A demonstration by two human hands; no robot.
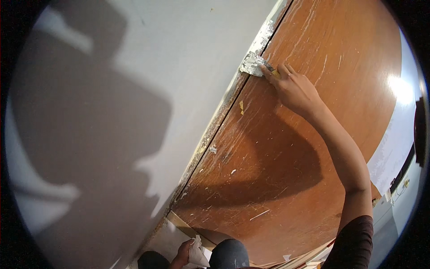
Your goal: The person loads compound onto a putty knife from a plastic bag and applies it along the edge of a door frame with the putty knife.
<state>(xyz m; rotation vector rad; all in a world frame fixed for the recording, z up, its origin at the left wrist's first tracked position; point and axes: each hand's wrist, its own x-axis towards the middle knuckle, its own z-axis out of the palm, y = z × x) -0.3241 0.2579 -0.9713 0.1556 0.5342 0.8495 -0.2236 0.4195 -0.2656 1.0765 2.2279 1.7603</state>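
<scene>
In my right hand (295, 87) is a putty knife (253, 64), its blade coated with whitish filler. The blade lies across the seam (220, 124) between the pale wall panel (188, 50) and the brown wooden panel (302, 141). Beyond the blade, a strip of wet white filler (265, 33) covers the seam's edge; on the near side the edge looks rough and stained. Low in the view, beside my knee, my left hand (183, 254) grips a crumpled whitish bag (198, 254), whose contents are hidden.
Scratches and small flakes (241, 107) mark the wooden panel. My knees (230, 254) are at the bottom edge. Wooden strips (302, 260) lie at the lower right, and a white patterned sheet (389, 161) borders the panel on the right. Shadows fall across both panels.
</scene>
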